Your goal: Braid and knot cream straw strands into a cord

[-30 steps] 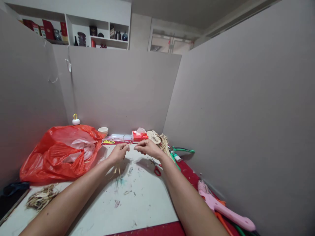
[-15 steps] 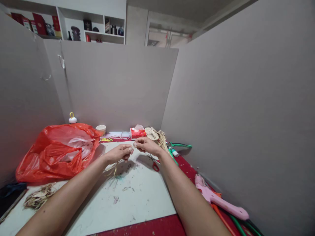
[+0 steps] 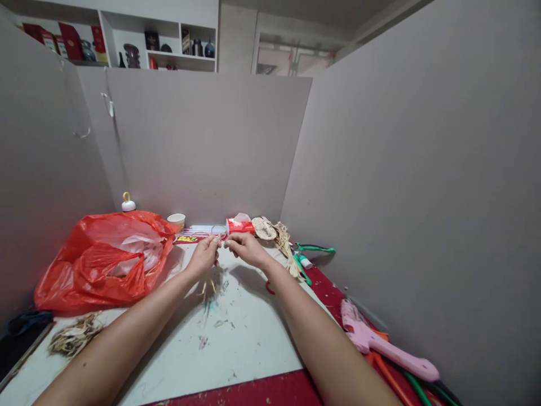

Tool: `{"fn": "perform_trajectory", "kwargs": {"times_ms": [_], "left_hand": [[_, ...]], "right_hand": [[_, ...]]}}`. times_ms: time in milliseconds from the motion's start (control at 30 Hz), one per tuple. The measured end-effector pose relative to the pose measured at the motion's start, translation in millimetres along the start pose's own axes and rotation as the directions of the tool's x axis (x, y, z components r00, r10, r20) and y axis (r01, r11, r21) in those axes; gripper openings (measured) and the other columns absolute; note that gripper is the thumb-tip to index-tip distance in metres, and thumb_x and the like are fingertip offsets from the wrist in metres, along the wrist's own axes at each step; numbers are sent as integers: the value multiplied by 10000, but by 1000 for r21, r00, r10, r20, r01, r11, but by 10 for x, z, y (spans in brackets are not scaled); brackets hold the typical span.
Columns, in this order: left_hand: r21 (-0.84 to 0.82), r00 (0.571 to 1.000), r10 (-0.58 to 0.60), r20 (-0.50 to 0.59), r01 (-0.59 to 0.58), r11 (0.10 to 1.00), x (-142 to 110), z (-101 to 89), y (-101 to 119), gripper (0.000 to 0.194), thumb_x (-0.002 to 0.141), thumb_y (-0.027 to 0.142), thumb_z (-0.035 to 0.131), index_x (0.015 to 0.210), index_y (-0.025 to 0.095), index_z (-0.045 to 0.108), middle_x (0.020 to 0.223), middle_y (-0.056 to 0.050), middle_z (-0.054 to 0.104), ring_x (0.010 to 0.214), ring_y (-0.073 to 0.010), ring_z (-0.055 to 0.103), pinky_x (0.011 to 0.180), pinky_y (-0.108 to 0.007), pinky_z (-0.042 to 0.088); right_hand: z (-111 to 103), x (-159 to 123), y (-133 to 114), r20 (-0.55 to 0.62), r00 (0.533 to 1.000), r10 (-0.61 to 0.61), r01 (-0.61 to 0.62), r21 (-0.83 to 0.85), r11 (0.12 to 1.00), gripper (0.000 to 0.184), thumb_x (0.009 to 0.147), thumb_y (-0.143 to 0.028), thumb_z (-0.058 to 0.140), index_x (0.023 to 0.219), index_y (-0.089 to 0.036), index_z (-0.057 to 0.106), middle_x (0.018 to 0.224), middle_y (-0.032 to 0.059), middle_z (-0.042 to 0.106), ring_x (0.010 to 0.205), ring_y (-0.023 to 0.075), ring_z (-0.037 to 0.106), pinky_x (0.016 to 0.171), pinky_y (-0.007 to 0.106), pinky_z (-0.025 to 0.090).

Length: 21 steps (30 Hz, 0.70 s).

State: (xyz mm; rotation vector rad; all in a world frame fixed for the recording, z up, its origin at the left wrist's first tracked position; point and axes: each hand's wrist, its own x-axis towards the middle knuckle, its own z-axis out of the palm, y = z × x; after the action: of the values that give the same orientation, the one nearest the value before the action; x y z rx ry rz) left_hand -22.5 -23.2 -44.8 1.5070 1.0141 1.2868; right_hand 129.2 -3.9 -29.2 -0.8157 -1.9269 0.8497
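Observation:
Over the middle of the white board (image 3: 253,338), my left hand (image 3: 206,252) is closed, pinching pale dried-fibre strands (image 3: 208,288) whose loose ends hang below it. My right hand (image 3: 245,248) is beside it, thumb and forefinger pressed together. The fingertips of both hands nearly meet; whatever is between the right fingers is too small to make out. Under my right forearm a red scissor handle (image 3: 269,287) shows in part. A round, pale fibre disc (image 3: 264,228) lies behind my right hand, with dried strips (image 3: 284,242) beside it.
A red plastic bag (image 3: 97,276) stands at left, behind a dried-fibre bundle (image 3: 76,336). Along the back are a paper cup (image 3: 176,221) and tissue pack (image 3: 240,226). Green-handled pliers (image 3: 316,247) and a pink tool (image 3: 389,347) lie right. Grey partitions (image 3: 203,135) enclose the table.
Both hands have moved slightly up, and the left wrist has turned more upright. The hanging strands have shifted to the right. My right forearm now covers more of the scissors.

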Motion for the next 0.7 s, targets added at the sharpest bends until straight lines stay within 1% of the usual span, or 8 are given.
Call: {"fn": "perform_trajectory", "kwargs": {"times_ms": [100, 200, 300, 367, 467, 567, 633, 700], "left_hand": [[242, 994, 96, -55, -80, 967, 17, -25, -8, 197, 829, 309, 401, 678, 195, 455, 500, 54, 390, 439, -99, 389, 465, -217, 349], [488, 973, 231, -14, -195, 851, 23, -40, -9, 170, 785, 212, 435, 621, 183, 471, 586, 2, 498, 566, -128, 454, 558, -238, 348], [580, 968, 187, 167, -250, 775, 5, -54, 13, 140, 780, 183, 427, 666, 176, 506, 638, -5, 529, 617, -135, 459, 609, -252, 353], [545, 940, 105, 325, -277, 792, -16, -78, 51, 145, 801, 206, 416, 695, 175, 512, 646, 9, 513, 616, -125, 451, 610, -246, 363], [427, 873, -49, 485, -188, 884, -51, -129, 139, 216, 846, 349, 417, 724, 186, 489, 587, 43, 416, 522, -97, 400, 521, -222, 364], [258, 834, -109, 541, -42, 965, -79, -150, 216, 289, 832, 471, 461, 771, 190, 494, 578, 55, 360, 486, -83, 374, 465, -212, 383], [109, 844, -84, 529, 30, 994, -84, -131, 232, 305, 818, 493, 495, 798, 189, 502, 572, 64, 331, 473, -69, 344, 469, -207, 399], [-44, 883, -48, 467, 77, 996, -75, -88, 217, 302, 813, 494, 515, 810, 193, 498, 548, 81, 291, 438, -53, 289, 454, -193, 389]], "right_hand": [[31, 13, -50, 25, 981, -192, 193, -213, 958, 201, 816, -188, 501, 635, -163, 587, 598, 5, 547, 557, 110, 470, 541, 233, 335], [16, 1, -112, 66, 955, -288, 289, -403, 868, 214, 832, -173, 504, 637, -164, 592, 632, 25, 568, 595, 123, 460, 567, 245, 311], [-38, -26, -140, 81, 961, -266, 265, -564, 782, 189, 819, -165, 522, 641, -156, 586, 651, 37, 571, 603, 128, 436, 558, 253, 272], [-86, -37, -122, 83, 974, -212, 219, -588, 779, 186, 814, -169, 518, 636, -151, 573, 649, 28, 558, 601, 122, 424, 555, 251, 259], [-151, -40, -57, 74, 991, -110, 132, -437, 890, 216, 816, -209, 500, 612, -149, 539, 593, -9, 492, 570, 103, 400, 544, 235, 265], [-184, -45, 0, 81, 997, -20, 34, -173, 984, 253, 801, -281, 509, 582, -156, 494, 539, -42, 395, 519, 86, 346, 507, 222, 257], [-184, -54, 17, 98, 994, 51, -51, 0, 999, 263, 798, -342, 512, 609, -159, 504, 515, -60, 346, 474, 77, 294, 466, 220, 229], [-170, -63, 21, 114, 988, 103, -120, 154, 981, 264, 792, -388, 520, 656, -162, 519, 501, -73, 323, 441, 70, 251, 433, 218, 192]]}}
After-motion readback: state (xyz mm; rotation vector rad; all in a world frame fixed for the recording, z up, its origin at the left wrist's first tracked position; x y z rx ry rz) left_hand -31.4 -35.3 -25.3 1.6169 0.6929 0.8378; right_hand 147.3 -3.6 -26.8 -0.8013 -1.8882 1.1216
